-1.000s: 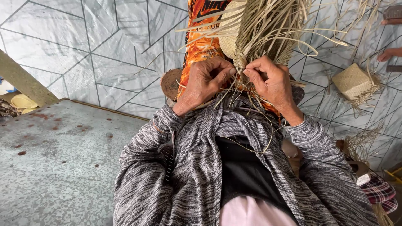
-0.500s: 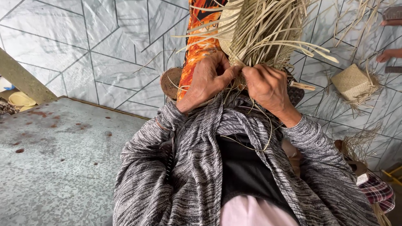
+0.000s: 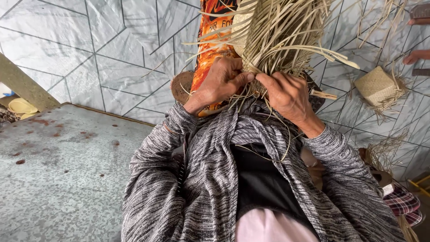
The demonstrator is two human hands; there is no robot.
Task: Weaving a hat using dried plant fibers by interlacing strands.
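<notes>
- Since a second ago both hands have drawn closer together on the weave, and the left thumb now lies flat across the strips rather than curled beside them.
- The left hand (image 3: 220, 82) is closed on the lower edge of the weave (image 3: 273, 40), thumb pressed over the strips, fingers tucked behind.
- The right hand (image 3: 286, 94) is closed on the same edge, just beside the left, its fingers pinching strips; the two thumbs nearly touch.
- The weave is a half-made piece of pale straw held up in front of the chest, with loose strips fanning upward and to the right.
- A few thin strips hang down over the grey cardigan (image 3: 215, 179).
- An orange sack (image 3: 210, 45) stands behind the left hand, touching the weave.
- A brown round thing (image 3: 179, 86) shows beside the sack; what it is cannot be told.
- A finished small straw box (image 3: 375, 85) lies on the tiled floor (image 3: 89, 49) to the right, well apart from the hands.
- A grey speckled slab (image 3: 58, 170) fills the lower left.
- Another person's fingers (image 3: 414, 56) show at the right edge.
</notes>
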